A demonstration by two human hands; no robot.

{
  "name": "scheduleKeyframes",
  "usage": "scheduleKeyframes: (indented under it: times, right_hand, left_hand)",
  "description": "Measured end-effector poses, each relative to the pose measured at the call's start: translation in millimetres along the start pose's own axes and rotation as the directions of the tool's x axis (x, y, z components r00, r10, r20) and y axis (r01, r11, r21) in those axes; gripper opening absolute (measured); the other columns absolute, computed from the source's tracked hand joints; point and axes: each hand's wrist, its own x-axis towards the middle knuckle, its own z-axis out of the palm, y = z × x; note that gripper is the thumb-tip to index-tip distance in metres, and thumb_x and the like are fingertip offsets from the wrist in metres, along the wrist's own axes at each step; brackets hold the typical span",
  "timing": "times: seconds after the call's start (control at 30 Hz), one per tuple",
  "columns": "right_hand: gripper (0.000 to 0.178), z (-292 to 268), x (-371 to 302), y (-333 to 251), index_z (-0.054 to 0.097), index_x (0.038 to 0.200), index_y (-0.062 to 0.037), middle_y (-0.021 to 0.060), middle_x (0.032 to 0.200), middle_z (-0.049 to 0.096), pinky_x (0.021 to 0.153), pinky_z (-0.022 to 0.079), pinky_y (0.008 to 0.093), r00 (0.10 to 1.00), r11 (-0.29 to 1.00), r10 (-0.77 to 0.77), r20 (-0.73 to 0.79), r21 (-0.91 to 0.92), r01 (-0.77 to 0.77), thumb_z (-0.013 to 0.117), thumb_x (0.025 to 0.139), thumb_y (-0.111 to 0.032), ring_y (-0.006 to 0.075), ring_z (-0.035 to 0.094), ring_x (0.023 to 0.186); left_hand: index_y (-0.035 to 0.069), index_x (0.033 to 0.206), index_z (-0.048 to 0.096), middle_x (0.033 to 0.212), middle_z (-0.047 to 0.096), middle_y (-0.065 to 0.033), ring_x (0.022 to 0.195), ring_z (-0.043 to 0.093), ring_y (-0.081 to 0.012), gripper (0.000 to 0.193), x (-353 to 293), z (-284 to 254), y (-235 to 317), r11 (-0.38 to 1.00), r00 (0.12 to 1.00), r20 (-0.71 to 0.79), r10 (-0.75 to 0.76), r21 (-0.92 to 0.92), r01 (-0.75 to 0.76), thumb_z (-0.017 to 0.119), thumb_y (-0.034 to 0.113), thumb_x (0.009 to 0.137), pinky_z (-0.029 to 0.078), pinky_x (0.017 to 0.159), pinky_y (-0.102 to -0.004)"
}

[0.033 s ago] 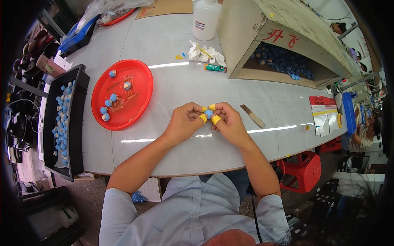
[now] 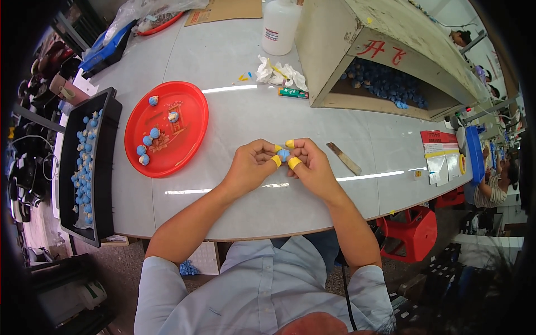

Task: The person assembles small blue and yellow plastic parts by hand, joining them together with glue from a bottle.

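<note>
A small round blue piece (image 2: 283,155) is pinched between my two hands over the table, in front of my chest. My left hand (image 2: 250,164) grips it from the left with thumb and index finger. From the right, the thumb of my right hand (image 2: 311,166) presses close to it, while the index fingertip stands slightly off its top. Yellow wraps cover the thumb and index fingertips of both hands. To the right of my right hand lies a knife-like blade (image 2: 344,159). On the left, a red round tray (image 2: 187,139) carries several blue-and-cream pieces.
A long black bin (image 2: 106,184) with many blue pieces stands at the far left. At the back right, a beige box-like shelf (image 2: 329,89) holds a heap of them. A white bottle (image 2: 279,28), crumpled tissue (image 2: 282,72) and green tube (image 2: 293,92) stand or lie beside it.
My right index fingertip has lifted slightly up from the blue piece. The rest of both hands looks the same.
</note>
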Motion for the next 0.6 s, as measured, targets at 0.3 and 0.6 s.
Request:
scheduleKeyframes:
  times: [0.3,0.6]
  right_hand:
    - [0.016,-5.4,2.3,-3.1,0.052,0.109,0.0018,0.0071,0.096,0.061,0.065,0.050,0.0231,0.997,0.999,0.034,0.063,0.011,-0.035,0.055,0.094,-0.001,0.0076,0.058,0.076]
    - [0.010,-8.6,2.3,-3.1,0.051,0.103,0.0003,0.0066,0.098,0.060,0.064,0.050,0.0235,0.993,1.000,0.024,0.116,0.002,-0.025,0.054,0.094,0.000,0.0077,0.057,0.077]
  left_hand:
    - [-0.007,0.101,0.060,0.092,0.066,-0.0067,0.081,0.061,-0.0043,0.015,2.5,-5.9,2.1,0.997,0.998,0.060,-0.036,-0.073,0.040,0.065,0.001,0.089,0.048,0.068,-0.0191]
    - [-0.007,0.103,0.060,0.103,0.067,-0.0119,0.096,0.066,-0.0140,0.015,1.5,-6.8,5.1,0.999,0.994,0.103,-0.046,0.004,0.046,0.064,-0.002,0.089,0.054,0.084,-0.0247]
